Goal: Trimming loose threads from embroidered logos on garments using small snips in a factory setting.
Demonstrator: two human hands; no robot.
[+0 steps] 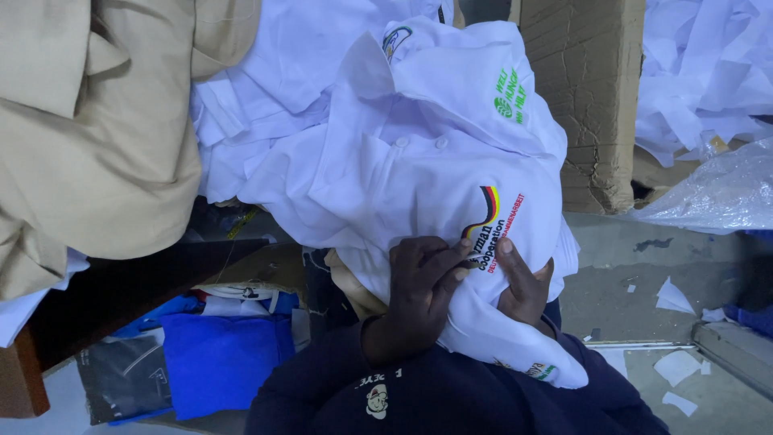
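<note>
Both hands grip a white polo shirt just left of the cardboard box. The left hand has its fingers curled into the fabric; the right hand pinches it, thumb on top. Beige garments pile well left of the box.

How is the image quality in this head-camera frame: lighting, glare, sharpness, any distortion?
Head view: cool, even lighting; the white collared shirt is bright, its folds partly washed out. The left hand and right hand gripping it are fairly sharp. The clear plastic sheet glares. The dark brown table is in deep shadow. No obvious distortion.
</note>
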